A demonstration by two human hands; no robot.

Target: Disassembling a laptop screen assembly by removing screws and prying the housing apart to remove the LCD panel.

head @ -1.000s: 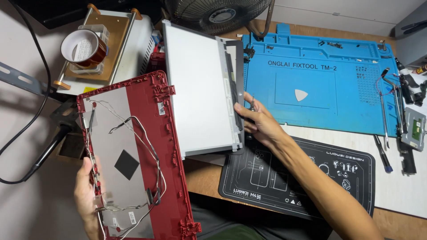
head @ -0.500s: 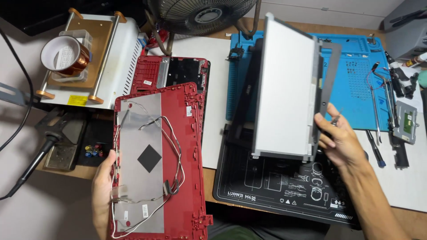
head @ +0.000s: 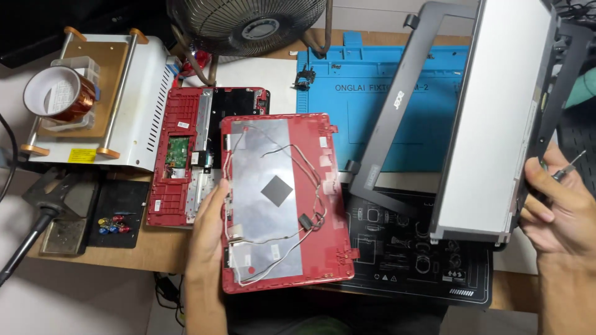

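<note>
A wooden bench (head: pixel 124 263) carries blue mat (head: pixel 372 124), black mat (head: pixel 403 260) (overlapping) and heating station (head: pixel 139 93).

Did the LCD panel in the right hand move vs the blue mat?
Yes. The LCD panel went rightward, from the blue mat's left edge to its right edge.

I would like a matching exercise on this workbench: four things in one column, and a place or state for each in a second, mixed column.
1 red lid cover
2 screen panel
3 tape roll
4 fan

a held by the right hand
b top edge, centre
c held by the left hand
d on the white machine, far left

Pairs: 1-c, 2-a, 3-d, 4-b
</note>
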